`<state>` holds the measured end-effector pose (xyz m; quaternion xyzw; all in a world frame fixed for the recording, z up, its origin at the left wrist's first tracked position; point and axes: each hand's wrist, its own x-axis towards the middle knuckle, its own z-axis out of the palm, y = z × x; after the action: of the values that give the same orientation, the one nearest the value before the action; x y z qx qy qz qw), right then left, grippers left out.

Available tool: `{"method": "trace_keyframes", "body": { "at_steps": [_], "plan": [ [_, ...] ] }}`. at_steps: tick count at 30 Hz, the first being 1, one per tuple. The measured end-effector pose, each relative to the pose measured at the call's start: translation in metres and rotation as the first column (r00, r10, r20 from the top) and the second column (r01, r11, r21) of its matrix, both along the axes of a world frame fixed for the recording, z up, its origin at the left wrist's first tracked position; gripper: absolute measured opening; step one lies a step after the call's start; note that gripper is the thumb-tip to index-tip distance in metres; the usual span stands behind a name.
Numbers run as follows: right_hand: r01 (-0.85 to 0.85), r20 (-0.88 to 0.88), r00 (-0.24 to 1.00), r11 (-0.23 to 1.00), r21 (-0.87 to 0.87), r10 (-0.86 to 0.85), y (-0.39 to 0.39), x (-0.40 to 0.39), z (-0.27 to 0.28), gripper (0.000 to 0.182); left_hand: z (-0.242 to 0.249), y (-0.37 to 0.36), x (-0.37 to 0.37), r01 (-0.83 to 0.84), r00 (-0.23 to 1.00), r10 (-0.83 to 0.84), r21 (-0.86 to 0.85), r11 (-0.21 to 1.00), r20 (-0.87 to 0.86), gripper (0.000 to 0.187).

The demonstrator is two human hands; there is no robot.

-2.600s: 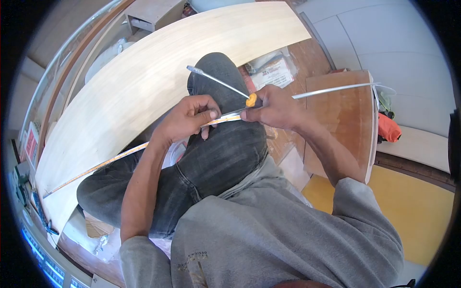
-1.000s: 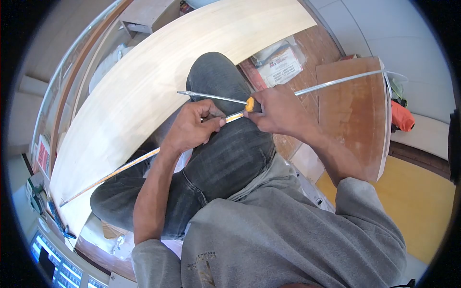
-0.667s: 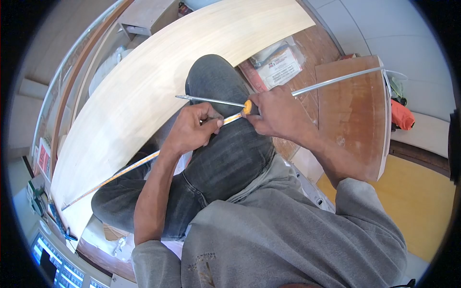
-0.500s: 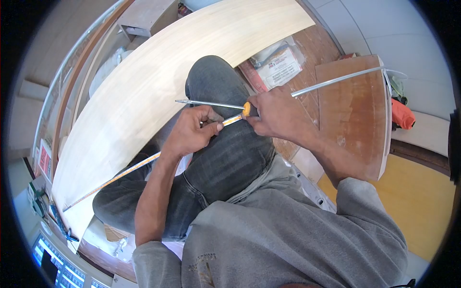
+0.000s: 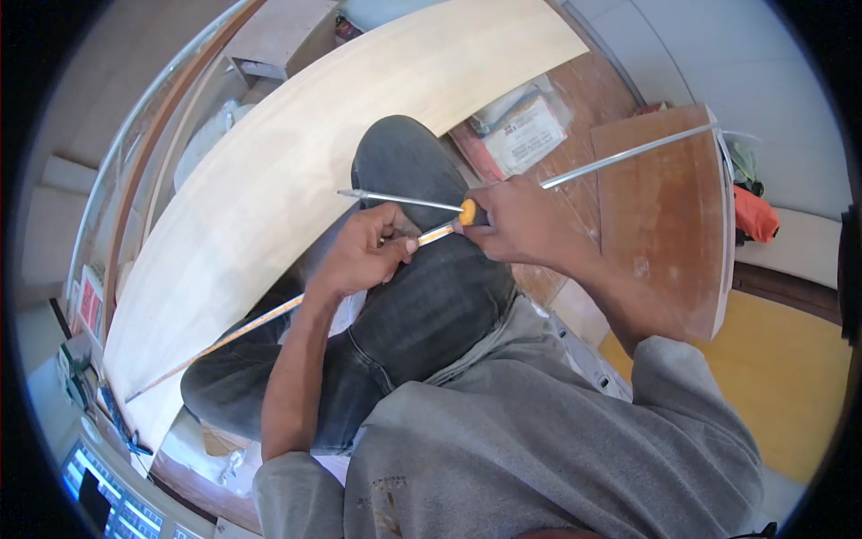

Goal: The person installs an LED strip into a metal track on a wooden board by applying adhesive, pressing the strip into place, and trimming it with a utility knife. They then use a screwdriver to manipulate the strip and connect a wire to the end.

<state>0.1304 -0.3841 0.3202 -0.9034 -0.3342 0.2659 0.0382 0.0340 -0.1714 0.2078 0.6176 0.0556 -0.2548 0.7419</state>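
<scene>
A long, thin metal channel with an orange-and-white strip along its face lies across my raised knee. My left hand is closed on it, thumb and fingers pinching its edges. To the right, my right hand wraps around a screwdriver; its yellow handle collar shows, and the steel shaft points left above my left hand. The fingers of that hand also touch the channel, though their grip on it is partly hidden. Past my right hand, the channel's plain metal back runs up to the right.
A large pale curved wooden panel spans the left and top. At right stands a brown wooden board, the channel's far end at its edge. A printed packet lies behind my knee. An orange bag sits far right.
The view has shifted slightly, so hands, knee and panel appear a little lower and to the right. Both hands keep their holds, and the screwdriver still points left.
</scene>
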Motion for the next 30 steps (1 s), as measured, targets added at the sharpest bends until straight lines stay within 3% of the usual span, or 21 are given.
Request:
{"method": "trace_keyframes", "body": {
  "at_steps": [4,10,12,14,15,16,17,18,20,24,26,30],
  "plan": [
    [0.038,0.001,0.999,0.996,0.080,-0.038,-0.005,0.001,0.005,0.032,0.020,0.020,-0.004,0.110,0.994,-0.110,-0.106,0.988,0.011,0.024],
    [0.019,0.027,0.999,0.995,0.098,-0.022,-0.006,0.005,0.007,0.032,0.026,0.015,-0.016,0.128,0.991,-0.130,0.171,0.977,0.004,0.036],
    [-0.010,0.062,0.998,0.993,0.117,0.002,0.001,0.005,0.019,0.031,0.008,0.011,-0.019,0.035,0.957,-0.105,0.251,0.967,0.271,0.031],
    [-0.115,-0.065,0.990,0.984,0.135,0.125,0.011,0.004,0.037,0.025,0.006,0.008,-0.020,0.051,0.968,-0.126,0.319,0.946,0.219,0.030],
    [-0.115,-0.066,0.990,0.984,0.138,0.125,0.014,-0.001,0.042,0.025,0.007,0.007,-0.020,0.070,0.975,-0.145,0.383,0.921,0.170,0.028],
    [-0.205,0.041,0.979,0.964,0.170,0.201,0.017,-0.008,0.046,0.023,0.008,0.008,-0.020,0.072,0.975,-0.147,0.385,0.920,0.169,0.028],
    [-0.297,0.151,0.951,0.935,0.192,0.271,0.018,-0.012,0.048,0.021,0.009,0.009,-0.019,0.037,0.952,-0.138,0.342,0.939,0.274,0.028],
    [-0.297,0.153,0.950,0.935,0.194,0.271,0.018,-0.009,0.047,0.021,0.009,0.011,-0.019,0.005,0.919,-0.121,0.295,0.956,0.376,0.028],
    [-0.263,0.064,0.965,0.950,0.169,0.256,0.011,0.000,0.041,0.023,0.006,0.014,-0.020,0.040,0.928,-0.146,0.298,0.954,0.344,0.035],
    [-0.189,0.078,0.980,0.979,0.074,0.183,-0.002,0.009,0.023,0.029,0.014,0.011,-0.020,0.040,0.951,-0.109,0.237,0.971,0.288,0.035],
    [0.009,-0.022,1.000,0.999,-0.052,-0.010,-0.001,0.010,0.023,0.034,0.015,0.012,-0.020,0.044,0.958,-0.103,0.218,0.975,0.267,0.034],
    [-0.006,0.038,0.999,1.000,0.014,0.006,-0.010,0.012,0.011,0.038,0.011,0.012,-0.023,-0.001,0.952,-0.073,0.240,0.971,0.298,0.030]
  ]
}}
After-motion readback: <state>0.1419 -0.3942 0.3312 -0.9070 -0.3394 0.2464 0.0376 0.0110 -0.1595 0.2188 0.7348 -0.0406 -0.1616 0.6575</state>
